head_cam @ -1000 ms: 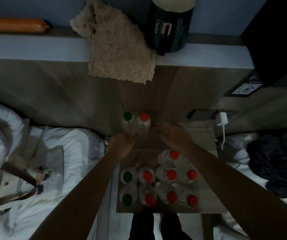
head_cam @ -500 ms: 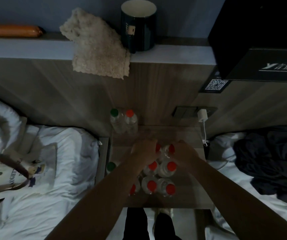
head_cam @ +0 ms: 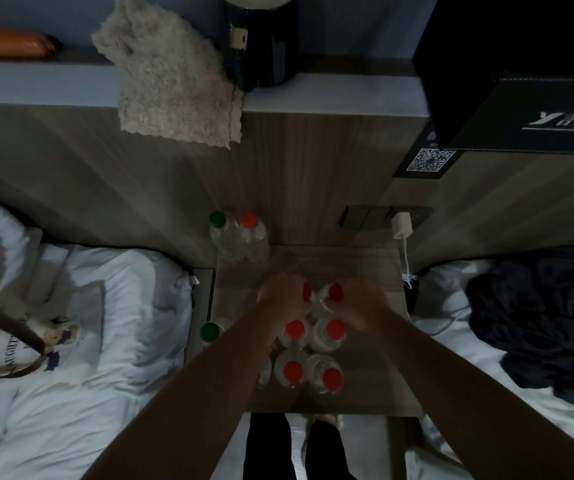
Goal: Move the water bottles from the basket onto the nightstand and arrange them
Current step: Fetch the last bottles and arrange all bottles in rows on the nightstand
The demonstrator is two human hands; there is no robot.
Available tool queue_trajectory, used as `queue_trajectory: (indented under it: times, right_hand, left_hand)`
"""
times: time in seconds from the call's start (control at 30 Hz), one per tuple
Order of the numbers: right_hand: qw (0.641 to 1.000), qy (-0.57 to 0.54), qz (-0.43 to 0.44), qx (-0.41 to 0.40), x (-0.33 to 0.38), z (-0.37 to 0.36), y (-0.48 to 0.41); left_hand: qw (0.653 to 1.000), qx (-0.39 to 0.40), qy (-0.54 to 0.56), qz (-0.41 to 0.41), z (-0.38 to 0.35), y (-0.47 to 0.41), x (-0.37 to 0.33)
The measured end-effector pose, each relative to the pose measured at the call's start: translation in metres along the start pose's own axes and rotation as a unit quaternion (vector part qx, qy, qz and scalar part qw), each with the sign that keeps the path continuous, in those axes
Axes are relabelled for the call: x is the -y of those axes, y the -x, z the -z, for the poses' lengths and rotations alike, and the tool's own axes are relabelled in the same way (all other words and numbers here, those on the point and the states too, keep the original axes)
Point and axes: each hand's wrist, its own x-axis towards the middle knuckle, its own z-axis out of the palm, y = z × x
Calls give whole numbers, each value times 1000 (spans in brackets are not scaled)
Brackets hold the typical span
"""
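- My left hand [head_cam: 280,295] is curled round the outer side of the left bottle [head_cam: 307,292]. It grips just below the red cap, so the cap stays in sight.
- My right hand [head_cam: 354,303] does the same on the right bottle [head_cam: 335,292]. In this dim light I cannot make out the separate fingers of either hand.
- These two bottles touch and stand in the middle of the nightstand [head_cam: 313,261]. They form the far row of a block of bottles [head_cam: 313,351] that reaches toward the near edge.
- I hold one bottle in each hand so I can press them together and square them with the rows behind, which seems to be the tidying step.
- A corner pair [head_cam: 240,237], one green cap and one red, stands upright in the far left corner against the wooden wall. That leaves the far right part of the top bare.
- A green-capped bottle [head_cam: 209,331] sits alone at the left edge, apart from the block. Another bottle is half hidden under my left forearm.
- I judge the carrying mostly done. I see no basket, only a tote bag [head_cam: 18,341] on the left bed, so what remains is lining things up.
- The bottles are tall and packed close, so a careless nudge could topple one into its neighbours. The charger [head_cam: 402,225] hangs by the far right corner, well away from my hands.
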Motion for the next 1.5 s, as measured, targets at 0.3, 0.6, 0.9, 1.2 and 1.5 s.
queue_trajectory:
  times: [0.3,0.6,0.9,1.2,1.5]
  right_hand:
    - [998,-64,-14,7,18,10,-33]
    - [996,-59,-30,-62,56,29,-79]
    - [995,-35,-36,-85,68,38,-106]
    - [989,-79,-19,-123,61,38,-104]
    - [858,-440,-261,-38,65,-39,-128]
  left_hand:
    - [996,-55,54,46,35,-14,14]
    - [995,-90,-28,42,78,-60,5]
    - [986,-139,-83,40,83,-88,9]
    - [981,-190,24,15,73,-66,15]
    - [977,-64,123,164,44,-44,97]
